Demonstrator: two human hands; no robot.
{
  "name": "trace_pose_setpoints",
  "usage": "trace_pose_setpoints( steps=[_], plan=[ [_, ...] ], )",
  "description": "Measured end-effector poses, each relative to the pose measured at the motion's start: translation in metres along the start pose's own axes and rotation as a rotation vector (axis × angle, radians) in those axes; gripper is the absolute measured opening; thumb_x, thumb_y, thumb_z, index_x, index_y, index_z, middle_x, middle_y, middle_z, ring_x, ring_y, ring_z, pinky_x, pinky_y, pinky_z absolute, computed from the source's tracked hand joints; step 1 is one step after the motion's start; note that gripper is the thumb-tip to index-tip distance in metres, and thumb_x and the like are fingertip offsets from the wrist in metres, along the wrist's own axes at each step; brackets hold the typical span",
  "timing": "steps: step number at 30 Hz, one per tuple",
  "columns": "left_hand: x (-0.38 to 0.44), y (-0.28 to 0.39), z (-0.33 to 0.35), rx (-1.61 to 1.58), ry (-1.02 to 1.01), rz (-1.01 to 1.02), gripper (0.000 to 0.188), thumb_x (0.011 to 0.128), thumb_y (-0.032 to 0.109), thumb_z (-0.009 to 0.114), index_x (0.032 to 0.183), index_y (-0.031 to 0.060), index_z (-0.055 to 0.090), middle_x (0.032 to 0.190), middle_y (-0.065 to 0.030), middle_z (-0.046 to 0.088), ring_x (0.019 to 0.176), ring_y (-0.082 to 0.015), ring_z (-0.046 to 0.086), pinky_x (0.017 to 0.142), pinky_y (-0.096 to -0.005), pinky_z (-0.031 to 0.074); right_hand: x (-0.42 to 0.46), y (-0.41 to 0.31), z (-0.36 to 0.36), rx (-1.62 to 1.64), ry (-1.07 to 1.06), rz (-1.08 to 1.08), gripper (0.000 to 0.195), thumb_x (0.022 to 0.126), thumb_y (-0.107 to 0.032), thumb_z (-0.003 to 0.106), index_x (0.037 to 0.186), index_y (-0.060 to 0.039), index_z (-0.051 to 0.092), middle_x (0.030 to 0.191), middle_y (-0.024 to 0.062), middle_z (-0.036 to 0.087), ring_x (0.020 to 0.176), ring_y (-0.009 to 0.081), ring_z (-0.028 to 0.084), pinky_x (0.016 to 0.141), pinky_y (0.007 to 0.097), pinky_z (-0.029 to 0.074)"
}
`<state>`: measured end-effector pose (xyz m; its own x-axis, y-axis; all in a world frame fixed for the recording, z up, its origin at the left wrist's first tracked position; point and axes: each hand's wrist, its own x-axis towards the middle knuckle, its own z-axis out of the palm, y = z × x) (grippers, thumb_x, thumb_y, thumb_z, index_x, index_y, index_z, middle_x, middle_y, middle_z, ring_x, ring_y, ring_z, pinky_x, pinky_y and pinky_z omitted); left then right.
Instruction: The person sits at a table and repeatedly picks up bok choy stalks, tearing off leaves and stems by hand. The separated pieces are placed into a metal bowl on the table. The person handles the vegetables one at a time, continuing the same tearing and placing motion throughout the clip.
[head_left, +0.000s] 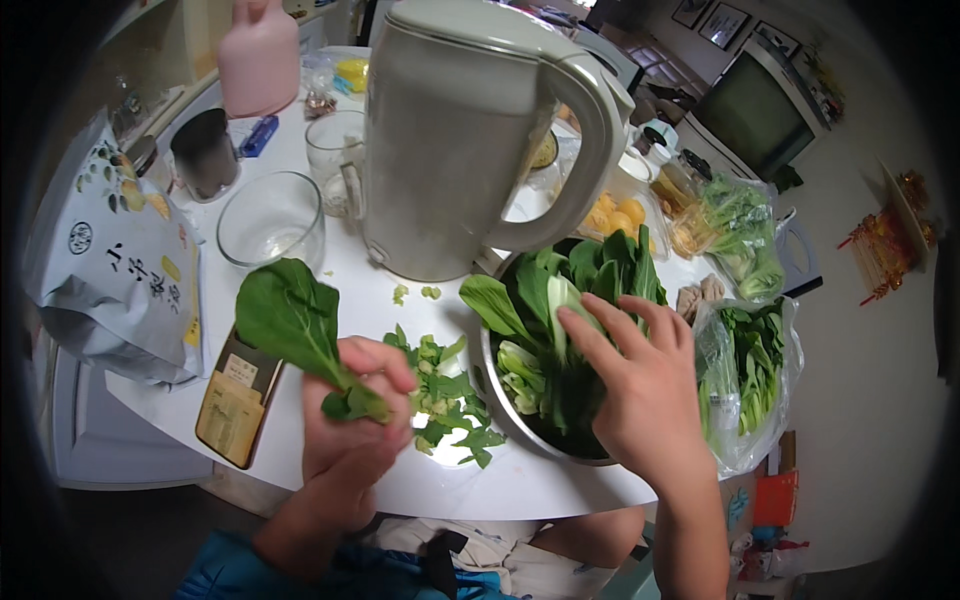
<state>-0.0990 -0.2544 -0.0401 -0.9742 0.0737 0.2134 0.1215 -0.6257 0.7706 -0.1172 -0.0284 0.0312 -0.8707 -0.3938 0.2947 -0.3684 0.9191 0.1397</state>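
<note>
My left hand (356, 424) grips a bok choy leaf (294, 321) by its pale stem end, above the table's front left part. My right hand (649, 375) reaches over a round metal bowl (501, 401) with its fingers apart, touching the bok choy (556, 307) heaped inside. Its thumb is hidden. A pale stalk lies just beyond its fingertips. Between my hands, a loose pile of trimmed leaf and stem bits (450, 401) lies on the white table (480, 495).
A large electric kettle (450, 150) stands behind the pile. To its left are a glass bowl (270, 221) and a glass mug (334, 161). A smartphone (236, 397) lies beside a printed bag (120, 277). Right of the metal bowl is a plastic bag of greens (750, 375).
</note>
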Motion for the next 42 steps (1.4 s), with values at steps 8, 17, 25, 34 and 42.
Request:
trace_pose_setpoints(
  steps=[8,17,25,34,42],
  plan=[
    [0.006,-0.001,0.036,-0.242,-0.302,-0.454,0.068,0.075,0.019,0.065,0.128,0.0056,0.023,0.105,-0.0215,0.044,0.056,-0.0149,0.041,0.047,-0.0271,0.035,-0.029,-0.018,-0.023,0.573,0.101,-0.018,0.026,0.071,-0.016,0.071,0.094,-0.0066,0.065,0.093,0.0054,0.064,0.084,0.025,0.056,0.075,0.0351,0.043],
    [-0.008,-0.012,0.072,-0.356,-0.606,-0.7,0.062,0.074,-0.003,0.05,0.124,0.0108,0.018,0.122,-0.0116,0.041,0.083,-0.0089,0.043,0.073,-0.0222,0.037,-0.066,-0.004,-0.024,1.211,0.16,0.232,0.03,0.071,-0.014,0.078,0.096,-0.0028,0.066,0.086,0.0037,0.055,0.075,0.0135,0.046,0.063,0.0248,0.037],
    [-0.017,-0.026,0.087,-0.439,-0.715,-0.813,0.052,0.08,0.004,0.063,0.122,0.0029,0.031,0.107,-0.0092,0.051,0.096,-0.012,0.052,0.08,-0.0272,0.043,-0.094,0.006,-0.032,1.534,0.128,0.309,0.017,0.071,-0.002,0.075,0.086,-0.0015,0.068,0.091,0.007,0.064,0.081,0.0154,0.056,0.075,0.0274,0.043],
    [-0.016,-0.023,0.097,0.638,-0.655,0.016,0.022,0.072,0.007,0.076,0.092,0.0012,0.069,0.096,-0.009,0.062,0.085,-0.0182,0.059,0.072,-0.0277,0.047,-0.113,0.018,-0.036,1.429,0.223,0.309,0.023,0.066,-0.001,0.08,0.084,-0.0005,0.066,0.085,0.0092,0.062,0.075,0.0142,0.058,0.067,0.0242,0.044],
    [-0.023,-0.024,0.088,0.689,-0.546,0.178,0.033,0.066,0.007,0.079,0.098,0.0037,0.071,0.083,-0.0048,0.053,0.071,-0.0127,0.049,0.061,-0.0237,0.041,-0.119,0.034,-0.029,1.417,0.247,0.085,0.022,0.061,-0.002,0.083,0.077,-0.002,0.069,0.076,0.0093,0.065,0.06,0.0122,0.056,0.054,0.0227,0.038]
  ],
)
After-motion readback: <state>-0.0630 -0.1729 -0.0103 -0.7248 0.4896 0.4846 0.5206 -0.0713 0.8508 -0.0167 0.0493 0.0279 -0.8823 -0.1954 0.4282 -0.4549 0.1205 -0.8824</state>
